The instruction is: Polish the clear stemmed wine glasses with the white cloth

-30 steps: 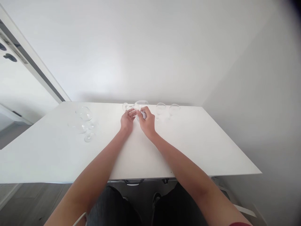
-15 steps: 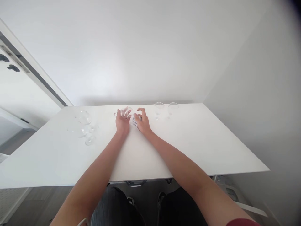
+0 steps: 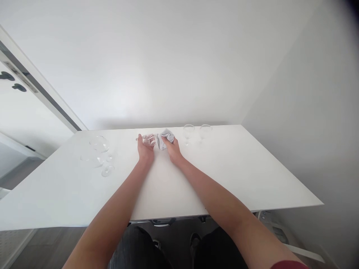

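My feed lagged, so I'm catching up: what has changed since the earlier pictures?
The wine glass has moved left, its bowl now resting in the left hand. The cloth, bunched up before, is more spread out, still held in the right hand. Unchanged: the upright glasses on the right and the lying glasses on the left.

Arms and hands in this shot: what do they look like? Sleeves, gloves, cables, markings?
Left hand and right hand are ungloved. The left forearm and right forearm are bare, with no watch, cable or clear marking visible. The edge of a dark red sleeve shows on the right upper arm; no left sleeve in view. Rings: too small to tell.
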The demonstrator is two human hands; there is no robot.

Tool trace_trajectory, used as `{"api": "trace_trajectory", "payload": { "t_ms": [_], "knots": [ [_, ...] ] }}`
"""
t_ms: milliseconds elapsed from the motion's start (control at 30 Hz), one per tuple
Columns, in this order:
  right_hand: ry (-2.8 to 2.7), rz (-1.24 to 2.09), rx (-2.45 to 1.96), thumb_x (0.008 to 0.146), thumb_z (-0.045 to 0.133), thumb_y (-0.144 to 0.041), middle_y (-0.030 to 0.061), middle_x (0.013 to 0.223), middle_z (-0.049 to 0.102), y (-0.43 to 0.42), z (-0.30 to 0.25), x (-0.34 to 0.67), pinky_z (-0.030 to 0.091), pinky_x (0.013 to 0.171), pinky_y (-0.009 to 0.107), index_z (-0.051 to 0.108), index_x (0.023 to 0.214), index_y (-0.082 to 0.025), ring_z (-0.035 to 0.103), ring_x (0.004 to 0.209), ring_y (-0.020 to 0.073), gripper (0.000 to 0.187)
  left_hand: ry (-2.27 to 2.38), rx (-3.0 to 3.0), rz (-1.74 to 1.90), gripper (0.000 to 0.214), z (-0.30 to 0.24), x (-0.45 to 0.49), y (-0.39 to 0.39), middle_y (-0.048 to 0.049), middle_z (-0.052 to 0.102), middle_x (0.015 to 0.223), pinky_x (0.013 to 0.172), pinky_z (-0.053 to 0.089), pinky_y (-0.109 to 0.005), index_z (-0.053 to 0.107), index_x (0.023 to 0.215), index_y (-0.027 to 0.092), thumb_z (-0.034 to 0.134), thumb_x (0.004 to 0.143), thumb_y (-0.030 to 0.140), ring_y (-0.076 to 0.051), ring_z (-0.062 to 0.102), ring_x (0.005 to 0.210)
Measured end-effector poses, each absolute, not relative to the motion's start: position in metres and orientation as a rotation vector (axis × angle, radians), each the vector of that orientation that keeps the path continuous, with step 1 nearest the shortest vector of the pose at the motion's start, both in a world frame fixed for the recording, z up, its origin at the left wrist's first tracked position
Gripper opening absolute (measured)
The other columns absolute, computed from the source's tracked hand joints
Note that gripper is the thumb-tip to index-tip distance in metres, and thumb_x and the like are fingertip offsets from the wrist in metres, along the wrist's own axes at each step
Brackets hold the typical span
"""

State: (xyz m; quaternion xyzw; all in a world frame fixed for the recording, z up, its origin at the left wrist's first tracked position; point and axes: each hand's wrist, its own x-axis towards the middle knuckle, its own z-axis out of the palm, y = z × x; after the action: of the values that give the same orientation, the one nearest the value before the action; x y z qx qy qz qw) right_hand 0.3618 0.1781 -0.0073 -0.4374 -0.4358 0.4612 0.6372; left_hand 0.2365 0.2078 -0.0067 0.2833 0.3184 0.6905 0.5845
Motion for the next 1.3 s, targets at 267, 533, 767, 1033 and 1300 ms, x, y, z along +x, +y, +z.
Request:
{"api": "trace_trajectory", "payload": {
  "t_ms": [267,533,767,1033,1300],
  "knots": [
    [-1.001,0.766,-1.268,0.081,0.056,-0.038,-0.0037,0.087,0.055,0.171,-0.002,0.369,0.047,0.070,0.023,0.046,0.098,-0.025,0.055,0.077,0.0135,0.024,0.809,0.736,1.778,0.039,0.000,0.240,0.199,-0.0042,0.072,0.104,0.074,0.052,-0.028,0.044,0.104,0.028,0.063,0.091,0.059,-0.015,0.069,0.084],
    [-1.085,0.813,-1.167,0.081,0.062,-0.045,-0.0043,0.077,0.053,0.167,0.003,0.366,0.044,0.068,0.023,0.054,0.092,-0.023,0.052,0.073,0.0140,0.026,0.975,1.052,1.730,0.036,0.004,0.251,0.187,-0.0075,0.072,0.119,0.086,0.050,-0.032,0.048,0.106,0.029,0.065,0.092,0.058,-0.019,0.069,0.106],
    [-1.072,1.158,-0.897,0.084,0.059,-0.033,0.0008,0.105,0.067,0.163,0.010,0.376,0.050,0.084,0.029,0.042,0.142,-0.028,0.063,0.092,0.0168,0.061,0.920,1.121,1.675,0.036,0.001,0.253,0.185,-0.0117,0.072,0.126,0.095,0.049,-0.038,0.050,0.103,0.025,0.063,0.094,0.057,-0.022,0.070,0.111],
    [-0.920,1.469,-0.674,0.089,0.057,-0.043,0.0025,0.123,0.066,0.164,0.007,0.374,0.053,0.095,0.038,0.048,0.149,-0.032,0.064,0.105,0.0211,0.062,0.813,1.167,1.504,0.032,0.008,0.254,0.182,-0.0086,0.075,0.108,0.082,0.054,-0.035,0.053,0.103,0.024,0.056,0.096,0.055,-0.022,0.070,0.099],
    [-1.699,0.929,-0.770,0.095,0.051,-0.033,0.0061,0.125,0.068,0.149,0.013,0.360,0.031,0.120,0.050,0.048,0.152,-0.030,0.059,0.122,0.0272,0.057,0.958,1.000,1.589,0.038,-0.001,0.242,0.190,-0.0064,0.070,0.085,0.068,0.051,-0.033,0.062,0.089,0.019,0.058,0.093,0.057,-0.019,0.065,0.074]
  ]
}}
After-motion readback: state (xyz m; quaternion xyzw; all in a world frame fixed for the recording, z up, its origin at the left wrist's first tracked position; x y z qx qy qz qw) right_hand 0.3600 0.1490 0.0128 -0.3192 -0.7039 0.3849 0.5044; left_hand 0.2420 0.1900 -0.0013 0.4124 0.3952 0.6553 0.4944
